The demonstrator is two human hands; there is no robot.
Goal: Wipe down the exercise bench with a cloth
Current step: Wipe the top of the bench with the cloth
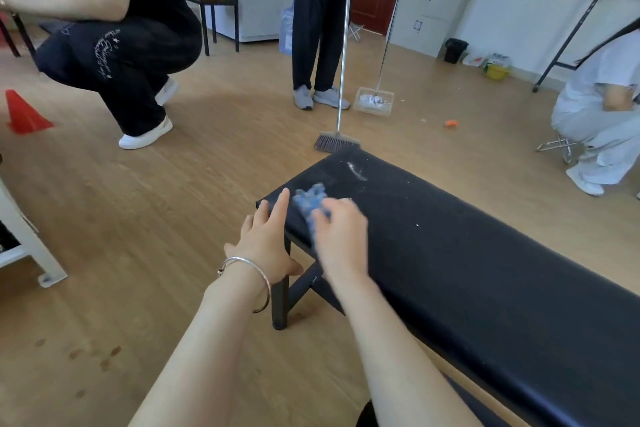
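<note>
The right hand (341, 229) curls round one bunched blue cloth (310, 199), pressing it onto the far end of the single black surface (450, 236); the blur suggests it is mid-wipe. The left hand (266, 239), fingers spread, rests on the surface's corner edge, apparently bracing. One white streak (356, 170) lies just beyond the cloth.

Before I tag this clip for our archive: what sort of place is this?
Probably a gym or exercise room during cleanup: a padded black exercise bench being wiped with a blue cloth, a red training cone, and someone sweeping with a broom and dustpan.
</note>
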